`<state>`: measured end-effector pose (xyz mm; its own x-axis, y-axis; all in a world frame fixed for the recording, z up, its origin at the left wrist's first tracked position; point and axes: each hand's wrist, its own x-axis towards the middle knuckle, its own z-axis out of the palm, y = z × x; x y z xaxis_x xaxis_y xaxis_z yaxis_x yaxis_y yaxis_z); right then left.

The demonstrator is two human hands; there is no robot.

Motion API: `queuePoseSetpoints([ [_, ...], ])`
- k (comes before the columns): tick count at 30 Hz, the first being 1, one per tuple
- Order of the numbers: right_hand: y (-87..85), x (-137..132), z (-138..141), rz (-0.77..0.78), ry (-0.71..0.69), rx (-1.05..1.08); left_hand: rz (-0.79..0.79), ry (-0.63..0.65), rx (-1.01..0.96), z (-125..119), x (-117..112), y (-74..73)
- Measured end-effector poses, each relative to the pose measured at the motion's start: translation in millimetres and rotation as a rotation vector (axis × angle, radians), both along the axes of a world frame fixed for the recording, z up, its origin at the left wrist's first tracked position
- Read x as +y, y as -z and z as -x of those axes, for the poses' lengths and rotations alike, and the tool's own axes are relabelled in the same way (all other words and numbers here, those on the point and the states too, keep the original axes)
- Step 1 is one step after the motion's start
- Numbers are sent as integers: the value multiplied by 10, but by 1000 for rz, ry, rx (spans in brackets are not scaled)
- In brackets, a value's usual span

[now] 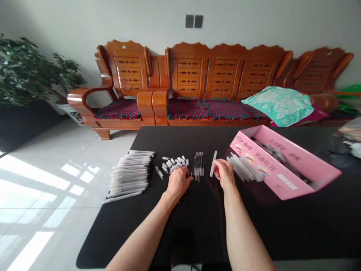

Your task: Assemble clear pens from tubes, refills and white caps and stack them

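Our right hand [225, 172] pinches a translucent barrel [213, 163], held nearly upright with its far end clear of the fingers. Our left hand [179, 182] is curled low, its thumb tip beside a slim dark refill [193, 165]; whether it grips that refill, we cannot tell.

Between our hands lies a small bundle of refills [199, 165], roughly parallel. Just beyond the left hand, white caps [173, 162] sit in a loose heap. Right of the right hand, more barrels [244, 168] lie against a pink box [267, 162]. Well to the left of both hands, a row of pens [131, 171] spans the bench [251, 233], dark ends facing us.

For handling, we would judge a light pinch best, since thin plastic probably flexes and rolls. We should take one refill by its end, line it up with the barrel, and avoid brushing its neighbours askew.
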<state>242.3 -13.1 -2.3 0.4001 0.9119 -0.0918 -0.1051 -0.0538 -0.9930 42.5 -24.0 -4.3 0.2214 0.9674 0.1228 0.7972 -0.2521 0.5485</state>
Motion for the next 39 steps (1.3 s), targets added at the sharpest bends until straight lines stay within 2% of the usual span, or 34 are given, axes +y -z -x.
queuePoseSetpoints([
  [3, -28, -15, 36, 0, -32, 61, -12, -27, 33, 0, 4, 48],
  [7, -9, -19, 67, -24, -75, 162, -19, -121, 58, 35, -12, 13],
  [9, 23, -9, 71, -49, -87, 219, -13, -186, -3, 83, -11, -13],
  [12, 63, 16, 66, -86, -91, 291, 69, -237, -272, 198, 14, -24],
  [15, 72, 45, 50, -155, -35, 355, 197, -188, -684, 316, 62, 5],
  [18, 68, 71, 22, -234, 38, 424, 259, -132, -894, 385, 103, 29],
  [25, 86, 96, -44, -321, 101, 499, 321, -81, -937, 388, 95, -24],
  [39, 74, 77, -46, -295, 54, 432, 338, -24, -847, 361, 81, -2],
])
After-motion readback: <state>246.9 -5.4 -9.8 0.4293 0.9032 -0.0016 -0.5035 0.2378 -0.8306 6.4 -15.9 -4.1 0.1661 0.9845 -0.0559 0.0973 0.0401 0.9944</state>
